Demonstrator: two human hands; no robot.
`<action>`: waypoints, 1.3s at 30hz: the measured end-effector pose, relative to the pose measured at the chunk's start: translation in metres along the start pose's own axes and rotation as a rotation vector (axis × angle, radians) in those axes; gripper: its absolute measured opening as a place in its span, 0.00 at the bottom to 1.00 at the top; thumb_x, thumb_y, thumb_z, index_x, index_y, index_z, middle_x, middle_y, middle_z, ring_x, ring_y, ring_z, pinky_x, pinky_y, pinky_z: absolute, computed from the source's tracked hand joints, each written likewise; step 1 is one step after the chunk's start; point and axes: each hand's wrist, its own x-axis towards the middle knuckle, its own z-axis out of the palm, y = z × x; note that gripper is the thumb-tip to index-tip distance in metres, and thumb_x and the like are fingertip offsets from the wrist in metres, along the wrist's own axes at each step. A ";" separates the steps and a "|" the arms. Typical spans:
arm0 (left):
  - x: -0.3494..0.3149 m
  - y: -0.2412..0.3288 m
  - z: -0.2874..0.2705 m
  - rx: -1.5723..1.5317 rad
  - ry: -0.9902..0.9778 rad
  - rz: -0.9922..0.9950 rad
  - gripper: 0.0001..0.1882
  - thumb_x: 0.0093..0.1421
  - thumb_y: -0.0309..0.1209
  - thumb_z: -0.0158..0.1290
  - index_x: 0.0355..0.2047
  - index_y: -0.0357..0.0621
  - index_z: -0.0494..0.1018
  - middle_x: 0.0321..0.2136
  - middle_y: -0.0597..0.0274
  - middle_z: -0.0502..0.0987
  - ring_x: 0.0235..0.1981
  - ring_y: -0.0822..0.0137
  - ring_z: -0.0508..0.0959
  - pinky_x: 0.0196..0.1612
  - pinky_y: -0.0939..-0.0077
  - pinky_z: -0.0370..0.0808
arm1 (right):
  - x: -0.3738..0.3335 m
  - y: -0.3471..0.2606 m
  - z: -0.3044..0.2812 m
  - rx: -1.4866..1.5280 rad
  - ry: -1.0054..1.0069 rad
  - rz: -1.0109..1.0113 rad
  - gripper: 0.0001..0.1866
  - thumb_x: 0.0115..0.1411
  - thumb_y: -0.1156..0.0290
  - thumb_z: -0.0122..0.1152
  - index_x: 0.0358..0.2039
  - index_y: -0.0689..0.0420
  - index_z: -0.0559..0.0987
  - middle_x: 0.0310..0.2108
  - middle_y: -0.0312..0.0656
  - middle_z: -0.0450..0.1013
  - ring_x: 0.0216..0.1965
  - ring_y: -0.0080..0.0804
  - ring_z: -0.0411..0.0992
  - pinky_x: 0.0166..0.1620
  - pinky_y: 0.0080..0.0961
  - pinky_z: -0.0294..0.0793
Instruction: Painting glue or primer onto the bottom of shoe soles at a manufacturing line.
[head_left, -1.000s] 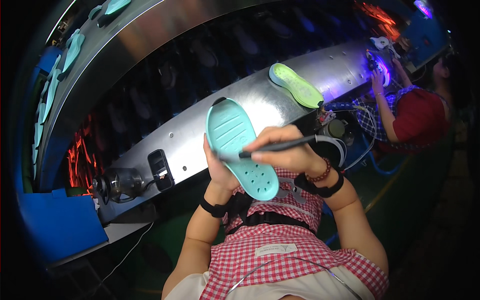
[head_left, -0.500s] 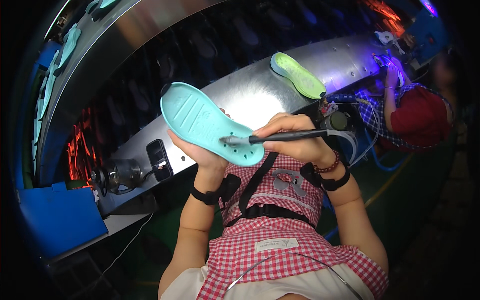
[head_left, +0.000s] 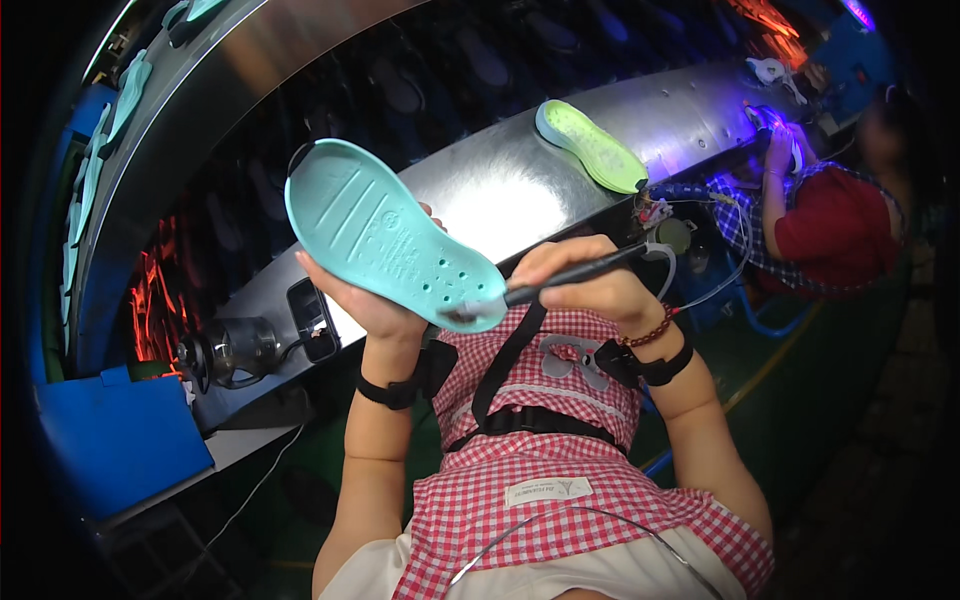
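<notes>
Near the middle of the frame the left hand is closed under a teal shoe sole, gripping it from beneath so that its grooved face is turned up toward the camera; the sole runs from the upper left down toward the centre, its narrower end lowest. The right hand is wrapped around a dark, slim brush-like tool, whose tip touches the lower end of the sole just right of the left hand. Both wrists carry black bands, and the right wrist also bears a string of dark red beads. Below the hands, in the lower centre, lies the person's red-and-white checked apron with black straps across it. Behind the hands a curved metal bench sweeps from the lower left to the upper right, brightly lit in its middle. On it, upper centre-right, a yellow-green shoe sole lies flat, well apart from the teal one. At the lower left stands a blue box, with a small dark motor-like device just to its upper right. In the upper right a co-worker in a red top works under violet light at the bench.
</notes>
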 end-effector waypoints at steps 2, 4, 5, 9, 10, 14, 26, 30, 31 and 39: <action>0.001 -0.001 -0.001 -0.127 0.005 -0.078 0.43 0.54 0.65 0.23 0.53 0.41 0.59 0.42 0.44 0.70 0.38 0.51 0.73 0.42 0.58 0.70 | -0.002 0.004 0.003 0.161 0.111 0.092 0.09 0.50 0.81 0.58 0.34 0.65 0.76 0.35 0.46 0.74 0.39 0.30 0.72 0.43 0.22 0.72; -0.007 -0.007 0.014 -0.178 0.125 -0.155 0.42 0.55 0.64 0.24 0.54 0.40 0.58 0.44 0.44 0.69 0.39 0.50 0.73 0.43 0.57 0.70 | 0.000 0.008 0.010 0.292 0.143 0.089 0.08 0.50 0.81 0.58 0.34 0.65 0.76 0.34 0.46 0.74 0.39 0.30 0.72 0.44 0.22 0.73; -0.015 -0.014 0.022 -0.230 0.250 -0.237 0.42 0.56 0.63 0.24 0.54 0.39 0.58 0.45 0.44 0.68 0.41 0.50 0.72 0.44 0.56 0.70 | 0.002 0.008 0.017 0.400 0.236 0.084 0.09 0.50 0.81 0.58 0.34 0.65 0.76 0.34 0.45 0.74 0.38 0.28 0.73 0.43 0.21 0.72; -0.023 -0.027 -0.009 -0.175 -0.019 -0.379 0.35 0.60 0.55 0.29 0.55 0.37 0.57 0.46 0.42 0.67 0.42 0.50 0.73 0.43 0.59 0.73 | 0.000 -0.006 0.021 -0.144 0.102 0.018 0.10 0.50 0.79 0.60 0.35 0.64 0.77 0.34 0.43 0.75 0.33 0.23 0.72 0.39 0.17 0.71; -0.023 -0.024 -0.019 -0.114 -0.080 -0.423 0.32 0.61 0.51 0.30 0.53 0.37 0.58 0.44 0.41 0.69 0.39 0.50 0.75 0.41 0.60 0.74 | -0.003 -0.015 0.021 -0.291 0.048 0.056 0.11 0.49 0.79 0.61 0.35 0.64 0.78 0.32 0.40 0.76 0.31 0.20 0.72 0.35 0.15 0.71; -0.017 -0.012 -0.016 -0.043 -0.144 -0.491 0.26 0.62 0.43 0.35 0.52 0.35 0.60 0.41 0.49 0.72 0.39 0.61 0.76 0.43 0.67 0.74 | -0.001 -0.029 0.014 -0.293 -0.032 0.094 0.11 0.47 0.80 0.61 0.35 0.62 0.78 0.29 0.40 0.76 0.27 0.16 0.71 0.30 0.12 0.70; -0.012 0.017 0.008 0.293 -0.278 -0.914 0.29 0.57 0.40 0.45 0.53 0.33 0.58 0.47 0.48 0.68 0.45 0.62 0.71 0.48 0.69 0.69 | 0.010 -0.054 -0.005 -0.507 -0.427 -0.033 0.08 0.47 0.78 0.60 0.31 0.62 0.78 0.35 0.46 0.75 0.38 0.36 0.74 0.41 0.25 0.73; -0.013 0.019 -0.007 0.420 -0.199 -0.924 0.31 0.56 0.44 0.45 0.52 0.32 0.60 0.45 0.47 0.69 0.44 0.61 0.72 0.47 0.70 0.69 | 0.006 -0.068 -0.014 -0.587 -0.530 0.020 0.09 0.48 0.77 0.60 0.33 0.62 0.77 0.35 0.46 0.75 0.38 0.36 0.74 0.41 0.25 0.73; -0.011 0.022 -0.012 0.343 -0.143 -0.962 0.31 0.55 0.44 0.45 0.52 0.31 0.60 0.44 0.47 0.70 0.43 0.61 0.72 0.47 0.70 0.69 | 0.004 -0.064 -0.017 -0.538 -0.486 -0.030 0.10 0.48 0.78 0.61 0.33 0.62 0.77 0.35 0.47 0.75 0.39 0.35 0.74 0.42 0.25 0.73; -0.014 0.034 -0.038 0.175 -0.135 -0.842 0.31 0.53 0.43 0.45 0.50 0.29 0.62 0.41 0.44 0.71 0.37 0.59 0.76 0.37 0.69 0.76 | -0.011 -0.055 -0.021 -0.554 -0.320 -0.111 0.11 0.47 0.82 0.61 0.34 0.62 0.77 0.37 0.48 0.74 0.41 0.36 0.73 0.46 0.27 0.72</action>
